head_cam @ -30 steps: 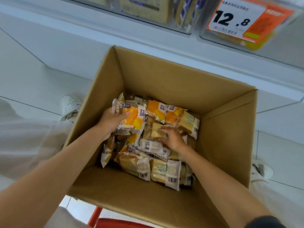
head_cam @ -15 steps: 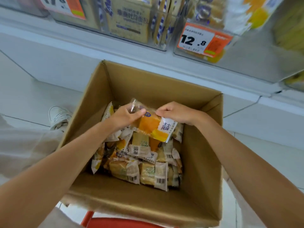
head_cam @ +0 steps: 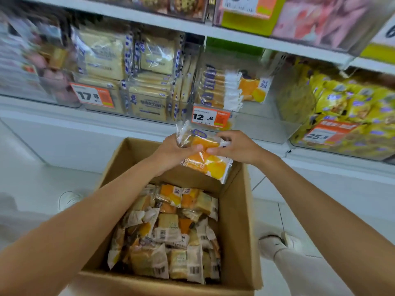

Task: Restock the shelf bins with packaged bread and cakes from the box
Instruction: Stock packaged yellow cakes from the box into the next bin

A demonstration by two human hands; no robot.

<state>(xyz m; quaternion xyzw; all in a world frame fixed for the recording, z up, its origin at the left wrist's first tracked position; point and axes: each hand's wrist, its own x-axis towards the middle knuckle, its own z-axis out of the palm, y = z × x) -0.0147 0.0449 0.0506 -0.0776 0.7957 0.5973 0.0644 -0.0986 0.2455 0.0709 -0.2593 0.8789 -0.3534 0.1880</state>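
Both hands hold orange-and-clear cake packets (head_cam: 205,159) above the far edge of the open cardboard box (head_cam: 237,221). My left hand (head_cam: 175,149) grips them from the left, my right hand (head_cam: 235,146) from the right. The packets hang just below the clear shelf bin (head_cam: 252,122) tagged 12.8, where several matching packets (head_cam: 222,90) stand in a row. Many more wrapped cakes and breads (head_cam: 171,233) fill the bottom of the box.
Left of that bin stands a bin of sliced bread packs (head_cam: 132,75) tagged 17.8; to the right is a bin of yellow packets (head_cam: 346,107) tagged 25.8. More bins sit on the shelf above. My shoes (head_cam: 275,246) rest on the white tiled floor beside the box.
Both hands rose out of the box with the orange cake packets, from among the pile to the front of the 12.8 bin. The view tilted up to the shelves.
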